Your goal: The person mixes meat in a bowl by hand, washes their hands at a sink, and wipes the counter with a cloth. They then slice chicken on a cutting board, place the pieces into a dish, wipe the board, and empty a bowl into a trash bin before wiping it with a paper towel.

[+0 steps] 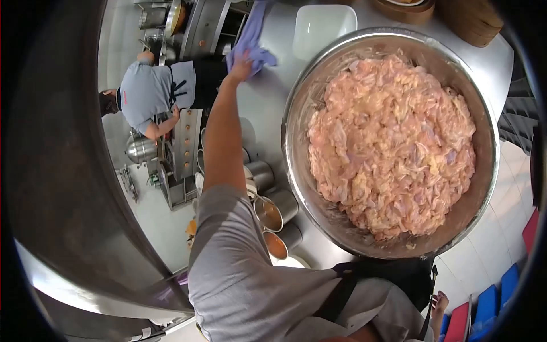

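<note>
My left hand reaches far out along the steel counter, closed on a purple cloth near its edge. By my side at the lower right hangs my right hand, holding nothing that I can see, its fingers loosely apart. Between the two, a large steel bowl stands on the counter in front of my body. Raw chicken pieces, coated in a wet, pale marinade, heap up inside it. Neither hand touches the bowl or the meat.
A white rectangular dish sits beyond the bowl, near bamboo steamers. Steel pots of sauce line the counter's left side. Another person stands at the stoves. Blue and red bins are at the lower right.
</note>
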{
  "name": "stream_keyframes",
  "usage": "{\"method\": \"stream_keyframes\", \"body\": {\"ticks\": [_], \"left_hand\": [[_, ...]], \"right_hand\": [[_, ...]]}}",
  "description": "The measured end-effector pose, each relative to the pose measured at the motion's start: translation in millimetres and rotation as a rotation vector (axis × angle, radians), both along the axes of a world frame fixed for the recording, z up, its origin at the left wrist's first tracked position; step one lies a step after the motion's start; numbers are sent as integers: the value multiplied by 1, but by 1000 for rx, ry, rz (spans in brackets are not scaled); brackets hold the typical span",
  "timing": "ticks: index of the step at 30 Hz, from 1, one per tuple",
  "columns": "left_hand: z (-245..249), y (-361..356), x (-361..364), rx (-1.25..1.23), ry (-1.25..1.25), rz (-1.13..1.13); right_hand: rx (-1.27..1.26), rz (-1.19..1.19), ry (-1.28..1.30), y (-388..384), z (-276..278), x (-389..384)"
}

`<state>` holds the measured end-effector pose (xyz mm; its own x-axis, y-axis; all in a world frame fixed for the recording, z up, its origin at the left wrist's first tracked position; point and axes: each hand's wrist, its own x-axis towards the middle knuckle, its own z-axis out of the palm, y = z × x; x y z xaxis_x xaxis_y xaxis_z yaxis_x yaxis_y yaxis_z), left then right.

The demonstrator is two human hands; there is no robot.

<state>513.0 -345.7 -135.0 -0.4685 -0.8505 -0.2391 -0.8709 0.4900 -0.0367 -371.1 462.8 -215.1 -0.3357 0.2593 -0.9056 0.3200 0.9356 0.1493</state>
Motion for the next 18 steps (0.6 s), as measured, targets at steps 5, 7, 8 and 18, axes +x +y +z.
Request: {"method": "stream_keyframes", "body": {"ticks": [5, 7, 8, 18], "left_hand": [[45, 134, -6, 277, 139, 1172], [51, 164, -22, 436, 105, 1473], [61, 170, -34, 593, -136, 1082], [55, 271, -161, 662, 101, 779]], "right_hand": [[53, 95, -151, 49, -4, -12], [36, 178, -161, 21, -16, -16], [3, 242, -158, 6, -28, -19], [-364, 293, -155, -129, -52, -78]]}}
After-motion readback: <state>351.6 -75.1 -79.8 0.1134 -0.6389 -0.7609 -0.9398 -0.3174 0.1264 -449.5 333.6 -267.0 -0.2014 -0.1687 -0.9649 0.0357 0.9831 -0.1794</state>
